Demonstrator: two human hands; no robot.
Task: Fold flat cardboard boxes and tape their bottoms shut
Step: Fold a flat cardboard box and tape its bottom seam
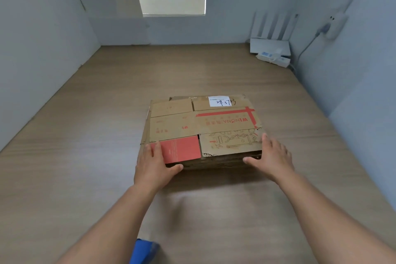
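Observation:
A stack of flat brown cardboard boxes (192,126) lies in the middle of the wooden table (85,156). The top one has red print, a red panel at its near left and a white label at the far right. My left hand (153,167) holds the stack's near left corner, fingers on top and thumb against the front edge. My right hand (271,156) holds the near right corner the same way, thumb at the front edge. No tape is in view.
A white router (270,46) with upright antennas and a white power strip (274,59) sit in the far right corner. Pale partition walls close the table on the left, back and right. A blue object (143,251) shows at the near edge.

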